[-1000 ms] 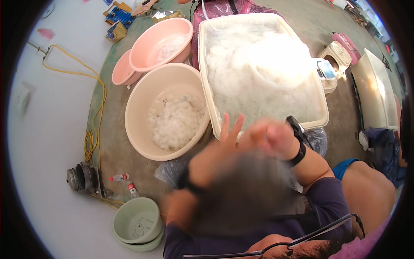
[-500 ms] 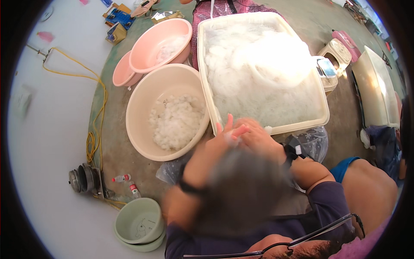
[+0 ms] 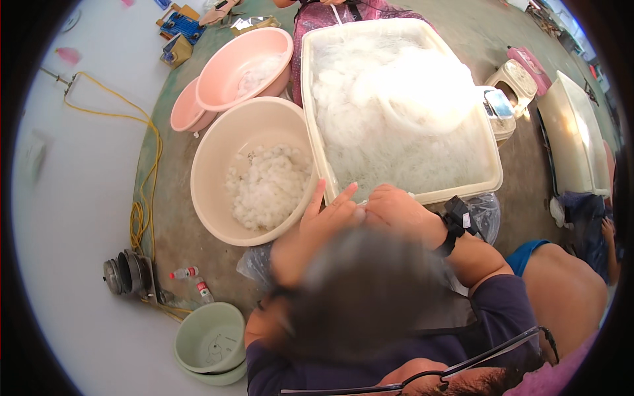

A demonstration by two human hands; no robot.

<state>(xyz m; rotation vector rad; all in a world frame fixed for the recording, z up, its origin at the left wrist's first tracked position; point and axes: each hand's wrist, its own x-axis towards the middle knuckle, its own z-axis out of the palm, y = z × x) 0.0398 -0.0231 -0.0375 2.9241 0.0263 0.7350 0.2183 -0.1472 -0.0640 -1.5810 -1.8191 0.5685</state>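
White, fluffy fibre (image 3: pixel 343 119) fills the wide cream tub (image 3: pixel 456 193) in front of me, heaped toward its upper part, where the light bleaches it out, and spread thinner and wispier toward the edge nearest me. My two hands meet at that near edge, by the tub's lower left corner. On my left hand (image 3: pixel 327 216), two fingers stand out straight and apart, while the rest is partly hidden; my right hand (image 3: pixel 398 210) is curled, knuckles up, its fingertips close against the left. I cannot tell whether either one grips any fibre. A black band (image 3: pixel 452 234) circles my right wrist, and a dark blurred shape (image 3: pixel 370 290) covers much of what lies below my hands. Just left of the tub sits a round beige basin (image 3: pixel 206 178) with small white tufts (image 3: pixel 267 191) gathered in its bottom. Beyond it, a pink basin (image 3: pixel 210 89) holds a little more white stuff, with a smaller pink basin (image 3: pixel 183 113) partly beneath. Down to my left, green basins (image 3: pixel 198 330) are stacked, one in another, near two small bottles with red caps (image 3: pixel 183 272). Yellow cord (image 3: pixel 156 171) trails along the floor's left side.
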